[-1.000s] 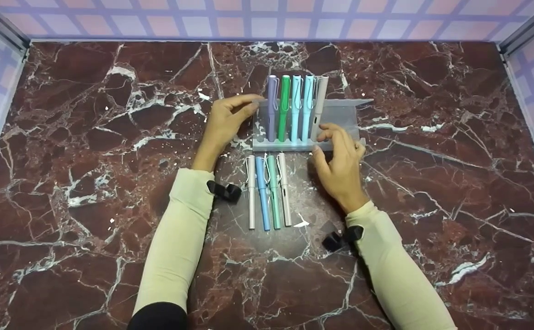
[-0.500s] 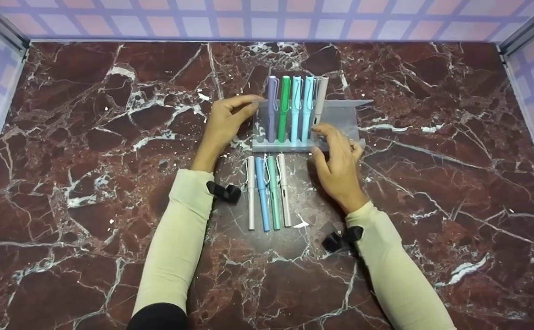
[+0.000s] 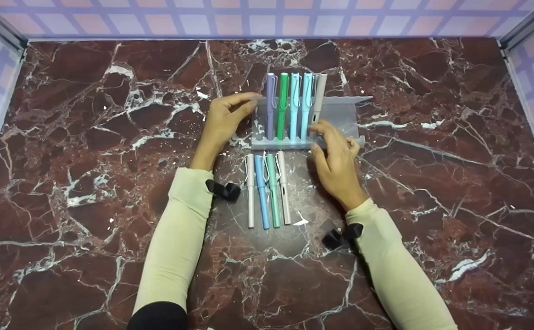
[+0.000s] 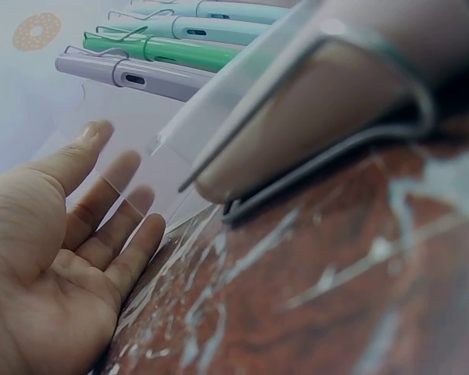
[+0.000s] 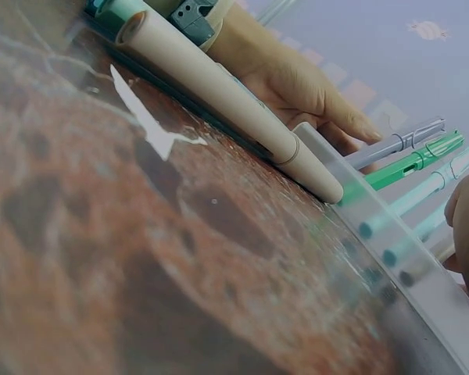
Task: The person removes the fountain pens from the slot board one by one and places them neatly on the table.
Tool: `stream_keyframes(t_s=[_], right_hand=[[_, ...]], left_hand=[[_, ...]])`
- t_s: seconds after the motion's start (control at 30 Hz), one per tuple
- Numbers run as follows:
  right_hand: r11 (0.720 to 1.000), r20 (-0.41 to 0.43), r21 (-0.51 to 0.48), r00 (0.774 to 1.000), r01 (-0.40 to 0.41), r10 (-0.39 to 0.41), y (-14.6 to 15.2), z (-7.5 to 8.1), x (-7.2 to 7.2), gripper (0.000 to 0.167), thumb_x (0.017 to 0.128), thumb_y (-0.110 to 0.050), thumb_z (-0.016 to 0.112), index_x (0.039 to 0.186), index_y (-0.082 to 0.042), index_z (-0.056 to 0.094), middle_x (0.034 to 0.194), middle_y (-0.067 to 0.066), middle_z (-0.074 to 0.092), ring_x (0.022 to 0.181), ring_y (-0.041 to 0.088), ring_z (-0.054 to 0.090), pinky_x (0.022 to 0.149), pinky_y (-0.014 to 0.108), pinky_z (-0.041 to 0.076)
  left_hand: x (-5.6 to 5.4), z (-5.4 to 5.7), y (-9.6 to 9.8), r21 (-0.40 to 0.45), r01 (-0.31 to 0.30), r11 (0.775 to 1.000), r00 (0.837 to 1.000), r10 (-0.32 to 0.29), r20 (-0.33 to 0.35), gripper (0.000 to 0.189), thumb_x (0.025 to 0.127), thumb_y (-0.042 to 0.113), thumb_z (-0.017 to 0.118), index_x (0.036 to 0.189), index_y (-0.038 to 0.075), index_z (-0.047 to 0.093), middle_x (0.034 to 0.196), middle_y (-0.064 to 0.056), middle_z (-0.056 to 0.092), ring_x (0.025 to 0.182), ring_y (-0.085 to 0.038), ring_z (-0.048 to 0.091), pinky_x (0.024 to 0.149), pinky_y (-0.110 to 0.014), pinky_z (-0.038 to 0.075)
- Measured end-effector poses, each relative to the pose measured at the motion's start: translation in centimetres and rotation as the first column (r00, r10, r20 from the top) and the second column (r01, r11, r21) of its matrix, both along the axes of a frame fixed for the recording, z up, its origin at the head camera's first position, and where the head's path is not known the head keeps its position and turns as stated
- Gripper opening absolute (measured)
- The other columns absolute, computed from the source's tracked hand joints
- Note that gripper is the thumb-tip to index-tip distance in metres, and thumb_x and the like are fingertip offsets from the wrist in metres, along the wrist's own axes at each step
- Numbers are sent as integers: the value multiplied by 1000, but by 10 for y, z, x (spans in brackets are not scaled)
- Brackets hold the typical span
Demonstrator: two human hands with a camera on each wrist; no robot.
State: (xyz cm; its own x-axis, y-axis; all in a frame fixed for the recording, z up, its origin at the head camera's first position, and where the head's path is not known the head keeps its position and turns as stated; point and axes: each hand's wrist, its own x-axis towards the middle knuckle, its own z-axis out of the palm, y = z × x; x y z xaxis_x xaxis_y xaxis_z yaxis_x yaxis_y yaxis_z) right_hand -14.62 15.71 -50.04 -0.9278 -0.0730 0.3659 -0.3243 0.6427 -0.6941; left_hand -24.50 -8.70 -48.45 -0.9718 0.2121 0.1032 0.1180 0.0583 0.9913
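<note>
- The left hand (image 3: 222,120) had kept its place over the last second, by the left edge of the clear pen stand (image 3: 338,121). Its fingers were spread and nearly straight behind the clear panel; how hard the thumb pressed, I could not tell.
- Just nearer the person, four capped pens lay side by side on the marble-patterned tabletop (image 3: 88,261), unmoved: a pale pinkish pen (image 3: 251,204), a blue pen (image 3: 262,197), a mint-green pen (image 3: 274,197) and a second pale pen (image 3: 285,204).
- Propped in the stand, likewise unchanged, were a purple pen (image 3: 270,121), a bright green pen (image 3: 282,107) and two light blue pens (image 3: 294,114) (image 3: 305,112).
- Right of these, the beige pen (image 3: 319,96) stood in the stand, leaning rightward at its top.
- The right hand (image 3: 337,158) had shifted its forefinger slightly left across that pen's lower barrel, which suggested its seating was being adjusted. The forefinger touched it, bent, with the thumb below at the stand's front edge; whether they pinched it, I could not tell.
</note>
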Motion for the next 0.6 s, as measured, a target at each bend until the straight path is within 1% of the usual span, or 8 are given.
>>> stream_keyframes(t_s=[0.07,0.13,0.23,0.3,0.37,0.43,0.5,0.6], right_hand=[[1000,5,13,1000,-5,5,0,1,0,35,100,-16,52,133,-9,59,145,11,56,136,24,48,108,55,18],[1000,9,21,1000,-6,6,0,0,0,36,100,-16,51,135,-10,58,145,11,56,136,25,48,108,55,18],[1000,5,27,1000,-6,6,1,0,0,37,101,-16,51,137,-10,58,145,11,56,136,25,49,109,54,19],[1000,-5,28,1000,-5,5,1,0,0,38,101,-15,51,137,-10,58,145,11,57,135,25,50,108,53,20],[1000,-15,22,1000,-5,5,1,0,0,38,100,-15,52,137,-11,58,144,10,57,134,24,51,107,52,20],[1000,-22,20,1000,-3,3,0,0,-1,39,99,-15,53,137,-10,58,143,10,58,134,24,51,107,51,21],[1000,-22,17,1000,-2,2,0,0,0,39,99,-15,54,138,-10,58,144,10,58,134,24,51,108,51,21],[1000,-16,12,1000,-2,2,0,0,0,42,99,-15,55,140,-10,55,145,13,55,135,26,50,109,50,21]], left_hand=[[4,7,0,0,0,1000,1000,0,-1,21,97,9,65,115,0,72,116,-13,73,100,-37,67,70,-27,54],[8,13,1,-9,0,1000,1000,0,18,20,97,8,65,114,2,73,116,-13,73,96,-34,67,65,-25,52],[8,15,1,-15,-6,1000,999,7,44,19,97,8,65,114,4,74,118,-13,73,88,-28,67,62,-23,52],[7,13,1,-17,-9,1000,999,10,49,19,97,8,65,114,5,74,118,-13,73,87,-26,67,62,-23,52],[4,9,0,-21,-17,1000,999,18,48,20,97,10,66,114,5,74,118,-11,73,87,-28,67,64,-24,53],[1,3,0,-27,-20,999,999,21,42,21,97,12,66,115,5,73,119,-10,73,92,-29,67,67,-25,53],[-2,-2,-1,-28,-19,999,999,21,48,21,97,14,67,115,7,74,121,-8,72,95,-27,67,70,-24,53],[-4,-7,-2,-33,-18,999,999,20,48,22,96,18,68,115,9,74,121,-7,73,89,-24,67,64,-22,52]])
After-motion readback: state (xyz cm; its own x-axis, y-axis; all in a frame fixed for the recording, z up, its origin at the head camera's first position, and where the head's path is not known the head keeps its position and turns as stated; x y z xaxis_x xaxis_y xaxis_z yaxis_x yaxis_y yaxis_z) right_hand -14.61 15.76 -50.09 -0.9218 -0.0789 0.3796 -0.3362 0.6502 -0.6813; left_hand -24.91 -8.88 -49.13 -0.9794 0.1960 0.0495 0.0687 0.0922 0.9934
